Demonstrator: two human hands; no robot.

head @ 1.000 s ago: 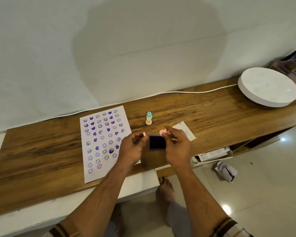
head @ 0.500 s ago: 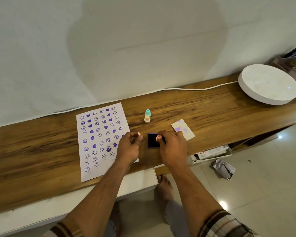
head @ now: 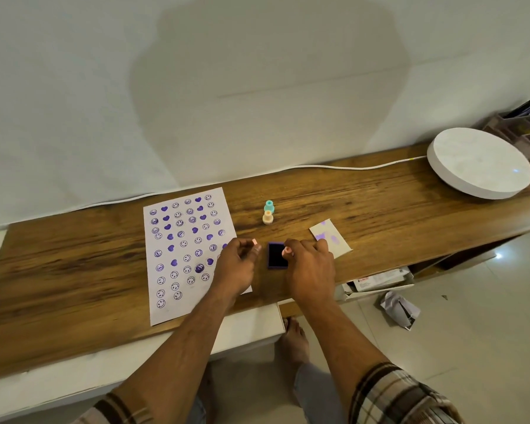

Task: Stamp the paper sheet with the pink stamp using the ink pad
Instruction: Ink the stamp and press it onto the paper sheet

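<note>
My right hand (head: 311, 267) pinches the small pink stamp (head: 287, 251) and holds it down on the right edge of the dark purple ink pad (head: 276, 255), which lies open on the wooden desk. My left hand (head: 237, 266) hovers just left of the pad, its fingertips holding a small pink cap (head: 254, 242). The white paper sheet (head: 185, 252), covered with several purple smiley and heart prints, lies to the left; my left hand covers its lower right corner.
A teal stamp (head: 269, 206) and a cream stamp (head: 267, 217) stand behind the pad. A small card with purple smudges (head: 331, 238) lies to the right. A round white disc (head: 479, 162), a cable (head: 334, 167) and a grey organiser (head: 520, 127) are at the far right.
My right hand has brought the pink stamp down from above the pad onto the ink surface. My left hand keeps hold of the pink cap and has barely moved.
</note>
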